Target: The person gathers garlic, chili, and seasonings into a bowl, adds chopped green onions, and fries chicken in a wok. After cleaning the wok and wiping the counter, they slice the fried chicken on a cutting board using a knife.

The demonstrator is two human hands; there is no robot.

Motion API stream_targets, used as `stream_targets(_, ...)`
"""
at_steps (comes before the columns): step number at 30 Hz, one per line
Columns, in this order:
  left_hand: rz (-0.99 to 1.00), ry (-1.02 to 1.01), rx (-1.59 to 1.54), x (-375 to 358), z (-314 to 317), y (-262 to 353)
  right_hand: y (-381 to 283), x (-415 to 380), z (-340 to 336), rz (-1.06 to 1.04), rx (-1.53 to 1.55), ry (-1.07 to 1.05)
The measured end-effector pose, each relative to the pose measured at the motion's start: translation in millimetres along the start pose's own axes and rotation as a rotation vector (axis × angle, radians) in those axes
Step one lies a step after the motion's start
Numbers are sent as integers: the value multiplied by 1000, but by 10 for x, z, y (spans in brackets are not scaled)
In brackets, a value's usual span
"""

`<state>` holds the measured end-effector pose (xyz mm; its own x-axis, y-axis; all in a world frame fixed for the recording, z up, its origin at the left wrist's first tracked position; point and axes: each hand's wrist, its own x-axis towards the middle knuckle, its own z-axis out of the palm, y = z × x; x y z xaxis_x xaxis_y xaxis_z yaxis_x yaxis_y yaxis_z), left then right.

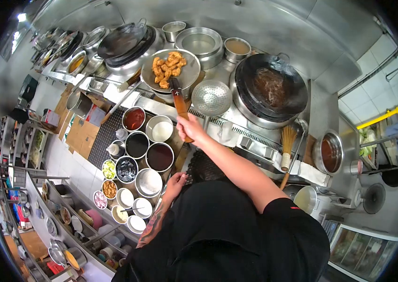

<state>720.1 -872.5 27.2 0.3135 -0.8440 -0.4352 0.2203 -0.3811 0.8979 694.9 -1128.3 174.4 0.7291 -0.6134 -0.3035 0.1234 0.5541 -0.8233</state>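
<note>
My right hand (pixel 189 128) is closed round the wooden handle (pixel 179 102) of a round strainer (pixel 191 70). Golden-brown fried pieces (pixel 168 69) lie in the strainer, which sits over a metal pot at the back of the counter. Just right of it rests a perforated ladle (pixel 211 97). My left hand (pixel 175 184) hangs low near my body, beside a container of white powder (pixel 149 182); its fingers are loosely bent and apart, with nothing visible in them.
A dark wok (pixel 270 89) sits on the right burner, another wok (pixel 122 40) on the left. Several sauce containers (pixel 160 156) crowd the left side. A bamboo brush (pixel 287 145) and a pot of reddish sauce (pixel 329 152) are at the right. Metal pots (pixel 199 44) line the back.
</note>
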Motion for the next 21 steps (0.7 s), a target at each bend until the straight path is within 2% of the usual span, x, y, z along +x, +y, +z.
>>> stream_targets(3, -29, 16, 19, -77, -67, -41, 374, 151, 127, -65, -89, 59)
stream_targets(8, -37, -52, 45, -152, -70, -112, 469, -148, 67, 35, 3, -4)
stream_targets(10, -40, -108, 51, -51, -48, -249, 460, -386, -76, 203, -76, -123)
stream_targets(12, -42, -169, 58, 103, -35, -360, 445, -746, -341, 219, -292, -192)
stream_targets(14, -71, -205, 163, 296, 20, -409, 430, -1165, -705, 221, -406, -149)
stream_targets(15, 40, -116, 171, 346, 115, -411, 406, -1417, -891, 154, -456, -54)
stream_targets(16, 62, -118, 195, 364, 198, -113, 405, -1669, -1075, 68, -464, 120)
stream_targets(18, 169, 8, 335, 665, 251, -124, 372, -2170, -1507, -89, -589, 446)
stream_targets(20, 234, 62, 271, 884, 342, 190, 394, -2684, -1962, -250, -668, 823)
stream_targets(21, 154, 60, 147, 1148, 319, 94, 449, -2903, -2237, -310, -727, 1034)
